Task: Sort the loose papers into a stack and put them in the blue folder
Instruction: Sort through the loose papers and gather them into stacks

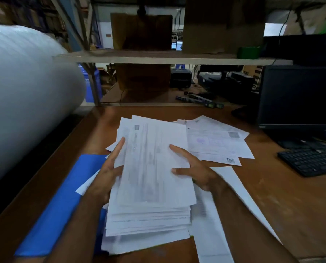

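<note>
stack (150, 179) between hands | left grip (109, 168) holds it | right grip (192, 168) flat on top

I see a brown counter (283, 202) with a black keyboard (310, 160) and dark monitor (299, 95) at right, a big white roll (25, 95) at left, and a shelf (158, 57) carrying cardboard boxes (223, 31).

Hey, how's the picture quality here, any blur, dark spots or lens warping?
Head view: the printing on the stack of papers and both hands, left hand and right hand, are smeared by motion blur; the shelf area behind is dim; the white roll bulges from wide-angle distortion; the loose papers look sharper.
</note>
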